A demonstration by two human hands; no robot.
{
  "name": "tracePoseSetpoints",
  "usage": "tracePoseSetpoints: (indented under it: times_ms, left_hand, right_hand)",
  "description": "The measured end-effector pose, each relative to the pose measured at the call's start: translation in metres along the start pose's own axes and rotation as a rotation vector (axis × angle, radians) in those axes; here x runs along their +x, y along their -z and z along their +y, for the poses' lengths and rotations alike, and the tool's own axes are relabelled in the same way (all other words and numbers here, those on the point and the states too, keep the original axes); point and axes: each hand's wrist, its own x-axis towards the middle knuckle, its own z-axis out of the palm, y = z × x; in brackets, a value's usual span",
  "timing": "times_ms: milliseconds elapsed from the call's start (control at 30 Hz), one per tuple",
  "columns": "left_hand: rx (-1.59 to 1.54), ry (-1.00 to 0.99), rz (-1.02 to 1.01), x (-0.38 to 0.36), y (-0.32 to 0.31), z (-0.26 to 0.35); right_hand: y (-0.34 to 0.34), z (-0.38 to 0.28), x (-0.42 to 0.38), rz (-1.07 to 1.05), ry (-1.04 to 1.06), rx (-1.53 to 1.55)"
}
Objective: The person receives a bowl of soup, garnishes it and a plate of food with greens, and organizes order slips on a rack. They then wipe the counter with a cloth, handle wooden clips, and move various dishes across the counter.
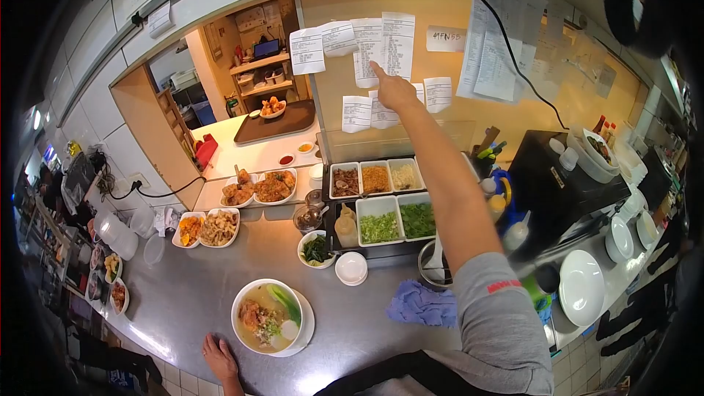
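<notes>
My right hand [396,92] is raised to the wall with its index finger stretched out, its tip at a long printed order slip [368,37]. The other fingers look curled, and no object shows in them. More slips [306,51] are stuck around it, and some lower ones are partly covered by my hand. Down on the steel counter, my left hand [217,356] rests flat and holds nothing. Just right of it stands a white bowl of noodle soup [268,315] with greens, meat and a pale round piece, on a white saucer [306,337].
Behind the bowl are topping tubs [378,224], a squeeze bottle [345,229] and a bowl of dark greens [315,249]. A blue cloth [422,303] lies to the right. Fried dishes [220,227] line the pass, with a brown tray [273,126] beyond. White plates [581,287] stand at right.
</notes>
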Motion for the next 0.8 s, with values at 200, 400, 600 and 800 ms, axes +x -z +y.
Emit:
tracePoseSetpoints:
  times_ms: [200, 400, 600, 800]
  left_hand:
    - [-0.005, -0.015, -0.008, 0.000, 0.002, 0.001]
    - [-0.015, 0.004, -0.012, 0.001, 0.002, 0.002]
    - [0.001, 0.021, -0.028, 0.001, 0.000, -0.001]
    - [0.008, -0.014, -0.001, 0.000, -0.004, -0.005]
  right_hand:
    - [-0.010, 0.004, 0.000, 0.009, 0.001, -0.023]
    - [-0.010, 0.005, -0.003, -0.031, -0.007, -0.032]
    - [-0.015, 0.007, -0.005, -0.046, -0.020, -0.025]
    - [-0.020, 0.007, -0.009, -0.036, -0.009, -0.022]
